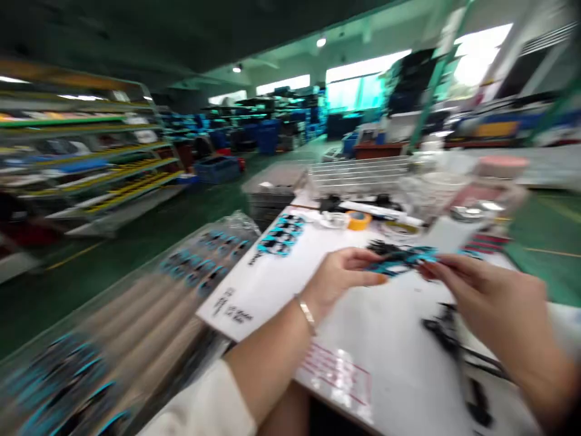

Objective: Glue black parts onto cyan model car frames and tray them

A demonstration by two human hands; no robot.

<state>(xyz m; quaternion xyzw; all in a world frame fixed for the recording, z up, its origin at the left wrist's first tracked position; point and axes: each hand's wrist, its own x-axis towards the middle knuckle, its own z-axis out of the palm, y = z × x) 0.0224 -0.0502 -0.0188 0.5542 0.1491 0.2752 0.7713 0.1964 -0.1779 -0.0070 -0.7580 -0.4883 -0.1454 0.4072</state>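
My left hand (340,278) pinches one end of a bundle of black-and-blue parts (399,255) above the white table. At its other end, the fingers of my right hand (494,297) are closed on the same bundle. Motion blur hides what kind of parts these are. More black-and-blue parts (282,235) lie in rows on the table beyond my left hand. Below my right hand rests a black, long-handled tool (460,357), too smeared to name.
To the left stands a clear tray (145,303) with rows of black-and-blue parts. Yellow tape (358,220) and a wire rack (358,174) are at the back of the white table (385,339). Shelving (104,157) stands across the green floor.
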